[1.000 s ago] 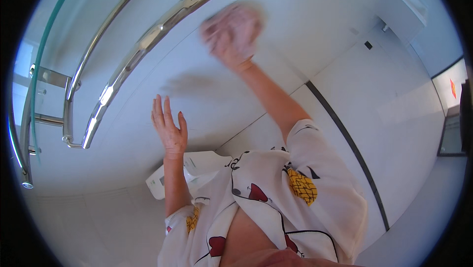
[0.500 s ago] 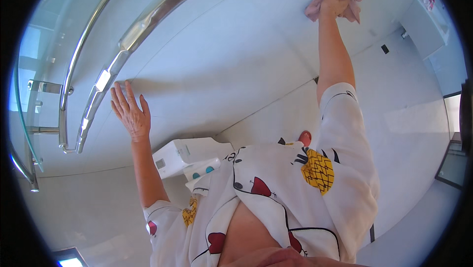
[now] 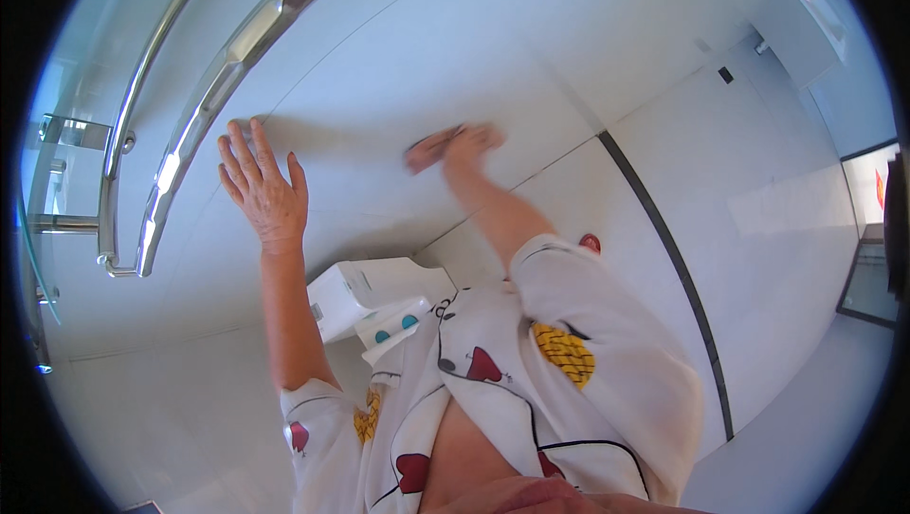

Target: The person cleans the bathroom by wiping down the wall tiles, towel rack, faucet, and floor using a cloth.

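My left hand [image 3: 263, 187] lies flat against the pale wall [image 3: 370, 68], fingers spread, with nothing in it. It is just right of the lower end of a faceted metal rail. My right hand [image 3: 466, 148] is smeared by motion and reaches across in front of me to the same wall. Under and beside its fingers shows a pink cloth [image 3: 428, 150], bunched and pressed to the surface. The hand hides part of the cloth.
A faceted metal rail [image 3: 213, 87] and a thinner bent bar [image 3: 142, 97] run along the left, near glass. Below my left hand stands a white box-like unit [image 3: 370, 291]. A dark strip [image 3: 664, 244] crosses the floor at right. A white basin [image 3: 820, 16] is at upper right.
My right hand has swept the pink cloth down and left along the wall, from the upper right to near the middle. My left hand stays flat; the view has shifted slightly.
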Demonstrator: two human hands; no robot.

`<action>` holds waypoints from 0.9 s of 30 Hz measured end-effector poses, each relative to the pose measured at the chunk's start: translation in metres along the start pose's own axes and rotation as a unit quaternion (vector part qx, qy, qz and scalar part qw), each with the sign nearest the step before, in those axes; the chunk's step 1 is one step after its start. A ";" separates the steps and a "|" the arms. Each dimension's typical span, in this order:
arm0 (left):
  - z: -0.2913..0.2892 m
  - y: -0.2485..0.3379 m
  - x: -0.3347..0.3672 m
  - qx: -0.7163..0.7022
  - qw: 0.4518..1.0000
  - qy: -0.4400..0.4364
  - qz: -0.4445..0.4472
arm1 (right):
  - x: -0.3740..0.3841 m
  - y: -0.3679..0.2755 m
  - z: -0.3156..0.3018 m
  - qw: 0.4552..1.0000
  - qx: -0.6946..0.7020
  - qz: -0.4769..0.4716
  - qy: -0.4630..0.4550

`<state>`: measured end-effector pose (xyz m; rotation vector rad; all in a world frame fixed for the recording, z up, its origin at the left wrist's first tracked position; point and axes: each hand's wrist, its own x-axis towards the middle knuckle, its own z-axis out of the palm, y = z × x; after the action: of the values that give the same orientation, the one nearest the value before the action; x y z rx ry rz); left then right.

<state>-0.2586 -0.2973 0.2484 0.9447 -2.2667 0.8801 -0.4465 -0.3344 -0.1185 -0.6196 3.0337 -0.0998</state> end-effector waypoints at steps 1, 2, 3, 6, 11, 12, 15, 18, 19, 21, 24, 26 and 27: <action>0.000 0.007 0.005 0.000 1.000 -0.012 0.000 | -0.019 -0.036 0.024 0.908 0.359 0.126 -0.177; 0.000 0.012 0.006 0.002 1.000 -0.027 -0.003 | -0.052 -0.067 0.039 0.940 0.199 0.043 -0.274; -0.004 0.025 0.014 -0.016 0.999 -0.018 0.020 | -0.064 -0.090 0.062 0.919 0.259 0.006 -0.298; -0.009 0.008 -0.014 -0.053 0.998 -0.040 -0.016 | -0.143 -0.134 0.043 0.580 0.620 0.018 -0.528; -0.020 0.012 -0.074 -0.238 0.966 -0.095 -0.048 | -0.159 -0.023 -0.131 0.268 0.735 0.160 -0.602; -0.018 0.022 -0.083 -0.295 0.946 -0.116 -0.063 | -0.143 -0.004 -0.129 0.256 0.757 0.112 -0.591; -0.010 0.041 -0.134 -0.439 0.854 -0.199 -0.196 | -0.121 0.084 -0.191 0.299 0.769 0.025 -0.564; -0.004 0.091 -0.166 -0.576 0.679 -0.303 -0.340 | -0.087 0.149 -0.182 0.365 0.753 -0.063 -0.544; 0.002 0.109 -0.172 -0.572 0.674 -0.301 -0.357 | -0.080 0.166 -0.173 0.375 0.766 -0.073 -0.517; 0.012 0.146 -0.181 -0.624 0.600 -0.335 -0.372 | -0.069 0.200 -0.158 0.402 0.764 -0.071 -0.500; -0.009 0.213 -0.140 -0.674 0.519 -0.372 -0.371 | -0.044 0.269 -0.172 0.387 0.771 0.093 -0.497; -0.018 0.252 -0.124 -0.683 0.506 -0.370 -0.374 | -0.011 0.318 -0.156 0.327 0.788 0.034 -0.520; -0.020 0.272 -0.125 -0.677 0.503 -0.356 -0.402 | -0.004 0.337 -0.165 0.331 0.770 0.030 -0.545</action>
<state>-0.3831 -0.0826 0.0795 1.2587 -1.6633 -1.7711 -0.5834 -0.0150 0.0218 -0.0833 0.6555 -1.4602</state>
